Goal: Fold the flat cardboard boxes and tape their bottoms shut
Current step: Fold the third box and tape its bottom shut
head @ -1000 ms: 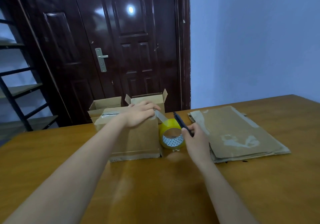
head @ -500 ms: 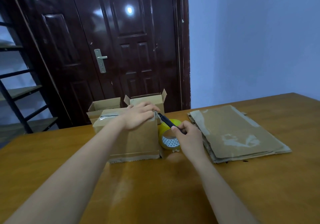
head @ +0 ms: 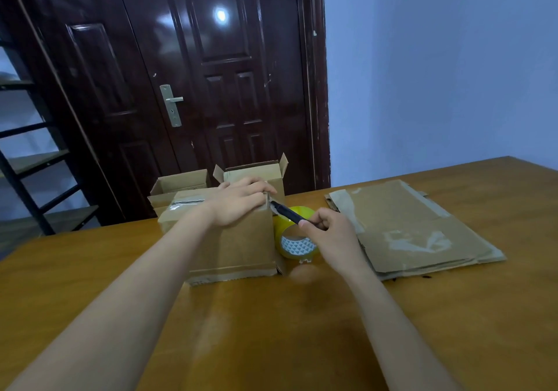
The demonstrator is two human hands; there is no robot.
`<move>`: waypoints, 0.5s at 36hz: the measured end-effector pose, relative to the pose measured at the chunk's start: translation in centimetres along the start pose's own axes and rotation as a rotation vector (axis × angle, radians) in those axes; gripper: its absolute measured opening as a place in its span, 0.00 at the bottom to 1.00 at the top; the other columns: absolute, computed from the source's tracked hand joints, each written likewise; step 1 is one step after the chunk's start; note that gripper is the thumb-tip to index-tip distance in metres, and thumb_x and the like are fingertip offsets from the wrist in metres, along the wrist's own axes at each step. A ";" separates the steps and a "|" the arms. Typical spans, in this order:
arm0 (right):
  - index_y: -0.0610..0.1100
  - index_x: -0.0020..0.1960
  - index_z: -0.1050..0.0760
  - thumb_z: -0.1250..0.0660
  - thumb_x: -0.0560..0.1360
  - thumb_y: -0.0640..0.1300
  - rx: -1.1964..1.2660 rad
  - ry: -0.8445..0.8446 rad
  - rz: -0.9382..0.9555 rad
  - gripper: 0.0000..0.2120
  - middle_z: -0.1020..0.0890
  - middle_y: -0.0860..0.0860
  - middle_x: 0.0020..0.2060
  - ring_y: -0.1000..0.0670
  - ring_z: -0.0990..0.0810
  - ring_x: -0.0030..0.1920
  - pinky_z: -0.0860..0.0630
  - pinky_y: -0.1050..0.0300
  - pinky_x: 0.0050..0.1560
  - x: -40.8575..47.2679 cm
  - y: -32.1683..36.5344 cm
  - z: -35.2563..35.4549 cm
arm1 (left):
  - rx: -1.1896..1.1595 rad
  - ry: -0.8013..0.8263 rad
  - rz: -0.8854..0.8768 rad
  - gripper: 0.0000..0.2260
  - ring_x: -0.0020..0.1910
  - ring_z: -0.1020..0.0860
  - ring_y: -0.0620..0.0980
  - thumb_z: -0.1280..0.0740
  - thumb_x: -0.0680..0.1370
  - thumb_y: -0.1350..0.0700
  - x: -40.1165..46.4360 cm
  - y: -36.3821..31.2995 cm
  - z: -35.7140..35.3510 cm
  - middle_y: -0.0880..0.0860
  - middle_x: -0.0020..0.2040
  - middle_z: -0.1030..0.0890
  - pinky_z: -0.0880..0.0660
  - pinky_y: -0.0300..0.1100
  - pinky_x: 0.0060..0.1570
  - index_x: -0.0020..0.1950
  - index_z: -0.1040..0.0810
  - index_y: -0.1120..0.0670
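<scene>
Desk [head: 271, 330], wooden. Box [head: 235, 248] upturned near the far edge, taped seam on top; left hand [head: 238, 206] lies flat on its right top edge. Right hand [head: 329, 233] grips a dark cutter [head: 287, 214], tip at the box's top right corner. Yellow tape roll [head: 294, 241] on edge, touching the box's right side. Two open boxes [head: 217, 179] behind, at the far edge. Flat cardboard stack [head: 422, 230] toward the right edge. Dark door [head: 211, 88] beyond.

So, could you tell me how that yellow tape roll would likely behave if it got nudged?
The tape roll stands on its edge on the table, so it would probably roll. The box on one side and the right hand in front may stop it. It looks stiff, unlikely to deform.
</scene>
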State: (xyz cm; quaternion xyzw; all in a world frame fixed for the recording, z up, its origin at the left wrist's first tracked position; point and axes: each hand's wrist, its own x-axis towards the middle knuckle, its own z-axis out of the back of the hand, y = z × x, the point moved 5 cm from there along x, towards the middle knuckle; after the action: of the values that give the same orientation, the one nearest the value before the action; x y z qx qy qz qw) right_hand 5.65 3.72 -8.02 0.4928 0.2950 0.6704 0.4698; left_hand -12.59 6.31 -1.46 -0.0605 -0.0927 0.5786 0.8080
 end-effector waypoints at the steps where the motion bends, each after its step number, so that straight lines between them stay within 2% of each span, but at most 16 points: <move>1: 0.46 0.38 0.28 0.32 0.75 0.47 0.000 0.002 0.001 0.09 0.27 0.54 0.30 0.58 0.28 0.32 0.33 0.67 0.31 -0.1 0.0 0.1 | -0.002 0.000 0.000 0.26 0.69 0.39 0.42 0.55 0.73 0.44 0.0 0.0 0.0 0.45 0.71 0.36 0.48 0.44 0.61 0.68 0.31 0.41; 7: 0.43 0.37 0.25 0.31 0.74 0.45 0.062 0.046 0.006 0.09 0.27 0.54 0.29 0.57 0.29 0.31 0.33 0.66 0.32 -0.5 0.0 1.1 | -0.016 0.005 0.003 0.26 0.69 0.39 0.42 0.55 0.73 0.44 -0.2 -0.1 0.1 0.45 0.71 0.36 0.48 0.44 0.61 0.67 0.31 0.41; 12: 0.42 0.34 0.25 0.30 0.73 0.43 0.116 0.146 -0.028 0.10 0.31 0.56 0.24 0.60 0.33 0.25 0.36 0.69 0.28 -0.5 -0.3 2.4 | -0.027 0.007 0.000 0.27 0.69 0.40 0.42 0.55 0.73 0.45 -0.2 -0.2 0.2 0.45 0.71 0.36 0.48 0.43 0.60 0.68 0.31 0.42; 15: 0.42 0.33 0.28 0.31 0.73 0.38 0.218 0.307 -0.095 0.11 0.32 0.55 0.22 0.58 0.35 0.23 0.38 0.70 0.24 -0.7 -0.7 3.2 | -0.056 0.004 0.007 0.26 0.68 0.40 0.40 0.55 0.72 0.45 -0.2 -0.2 0.3 0.45 0.70 0.36 0.48 0.42 0.60 0.68 0.31 0.42; 18: 0.42 0.35 0.25 0.32 0.73 0.35 0.206 0.485 -0.135 0.09 0.31 0.53 0.23 0.56 0.36 0.23 0.41 0.67 0.24 -1.2 -1.0 3.2 | -0.075 0.009 0.013 0.26 0.66 0.41 0.38 0.54 0.72 0.45 -0.1 -0.1 0.4 0.44 0.70 0.36 0.48 0.44 0.62 0.67 0.30 0.42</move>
State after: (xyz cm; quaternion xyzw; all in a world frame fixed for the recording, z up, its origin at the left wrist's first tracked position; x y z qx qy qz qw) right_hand 9.05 2.73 -8.24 0.3423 0.4975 0.7025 0.3765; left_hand -12.62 6.22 -1.09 -0.0939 -0.1105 0.5798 0.8018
